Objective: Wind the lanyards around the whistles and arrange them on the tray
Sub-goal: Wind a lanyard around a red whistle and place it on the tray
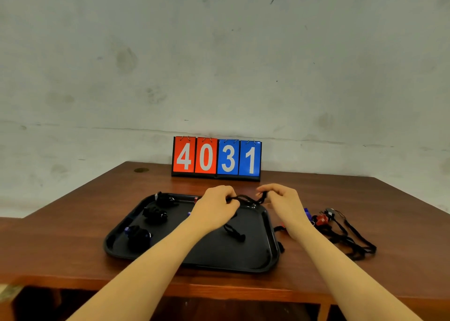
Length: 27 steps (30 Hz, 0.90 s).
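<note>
A black tray (265, 255) lies on the wooden table. Three whistles wrapped in black lanyards rest along its left side: one at the back (165, 200), one in the middle (154, 215), a blue one at the front (137, 234). My left hand (215, 207) and my right hand (282, 201) hover above the tray's far edge, stretching a black lanyard (246, 198) between them. Whatever whistle it belongs to is hidden in my left hand. A loop of the cord (233, 232) hangs down onto the tray. Unwound whistles, red (321, 219), black (330, 211) and blue (308, 213), lie right of the tray with tangled lanyards (355, 244).
A flip scoreboard (216, 159) reading 4031 stands at the back of the table (73, 223) against the grey wall. The table's front edge runs just below the tray.
</note>
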Each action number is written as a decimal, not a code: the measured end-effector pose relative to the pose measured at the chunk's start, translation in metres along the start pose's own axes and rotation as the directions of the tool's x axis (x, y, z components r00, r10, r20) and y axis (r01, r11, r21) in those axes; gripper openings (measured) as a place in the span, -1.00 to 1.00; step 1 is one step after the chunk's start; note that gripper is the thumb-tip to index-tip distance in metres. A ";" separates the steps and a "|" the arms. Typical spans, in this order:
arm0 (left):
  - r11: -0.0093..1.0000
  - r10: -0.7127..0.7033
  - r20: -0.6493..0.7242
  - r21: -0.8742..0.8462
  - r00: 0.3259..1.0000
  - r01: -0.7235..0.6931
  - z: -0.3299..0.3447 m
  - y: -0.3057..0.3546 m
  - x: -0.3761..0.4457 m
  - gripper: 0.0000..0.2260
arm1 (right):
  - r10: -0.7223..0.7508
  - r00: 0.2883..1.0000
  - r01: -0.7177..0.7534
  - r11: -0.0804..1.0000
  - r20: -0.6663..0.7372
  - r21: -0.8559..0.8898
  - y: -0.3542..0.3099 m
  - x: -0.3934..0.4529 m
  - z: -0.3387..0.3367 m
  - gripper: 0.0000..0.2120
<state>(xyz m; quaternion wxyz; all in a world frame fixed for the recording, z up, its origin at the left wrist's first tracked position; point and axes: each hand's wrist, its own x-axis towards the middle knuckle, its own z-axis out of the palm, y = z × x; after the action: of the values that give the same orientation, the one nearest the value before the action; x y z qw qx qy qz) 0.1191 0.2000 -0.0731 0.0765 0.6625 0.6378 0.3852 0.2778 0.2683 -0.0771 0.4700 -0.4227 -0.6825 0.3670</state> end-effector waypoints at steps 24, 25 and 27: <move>0.954 0.017 0.120 -0.299 0.993 0.020 0.048 0.023 0.014 -0.80 | -0.250 0.962 0.202 0.921 0.107 0.334 -0.047 -0.018 -0.012 -0.76; 0.953 0.018 0.108 -0.303 0.994 0.016 0.049 0.024 0.015 -0.86 | -0.253 0.962 0.210 0.924 0.099 0.320 -0.046 -0.018 -0.013 -0.77; 0.956 -0.005 0.052 -0.293 0.999 0.020 0.051 0.025 0.016 -0.87 | -0.254 0.966 0.236 0.944 0.051 0.232 -0.041 -0.018 -0.015 -0.78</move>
<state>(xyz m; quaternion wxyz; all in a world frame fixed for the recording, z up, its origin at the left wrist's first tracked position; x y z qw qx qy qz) 0.1678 0.2297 -0.0869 0.1926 0.6491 0.5758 0.4583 0.2864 0.2380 -0.0422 0.5289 -0.2640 -0.7022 0.3969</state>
